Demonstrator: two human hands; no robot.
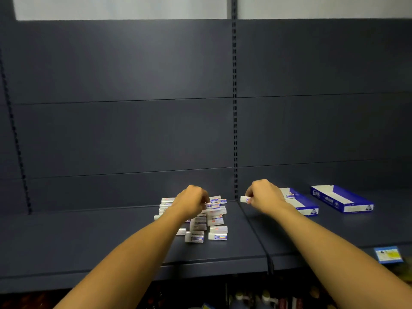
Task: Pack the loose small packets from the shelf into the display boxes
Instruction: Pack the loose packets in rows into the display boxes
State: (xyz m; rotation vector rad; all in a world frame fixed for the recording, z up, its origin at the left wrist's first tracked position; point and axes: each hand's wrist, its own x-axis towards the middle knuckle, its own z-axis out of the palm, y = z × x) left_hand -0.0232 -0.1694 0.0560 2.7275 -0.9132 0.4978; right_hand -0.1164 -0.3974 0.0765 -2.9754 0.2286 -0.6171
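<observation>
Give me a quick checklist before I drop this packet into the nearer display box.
1. Right hand holds a packet: ok.
2. Nearer display box open on top: ok.
3. Room left in it: cannot tell, the hand hides much of it.
4. Far display box free as a spare: ok, looks empty.
5. Left hand at the loose pile, pinching a packet: ok.

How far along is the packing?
Early. Done: the nearer display box holds a few packets at its far end; the farther display box looks empty. In hand: the right hand pinches one packet, and the left hand grips another at the pile. Left: most of the loose pile on the shelf.
</observation>
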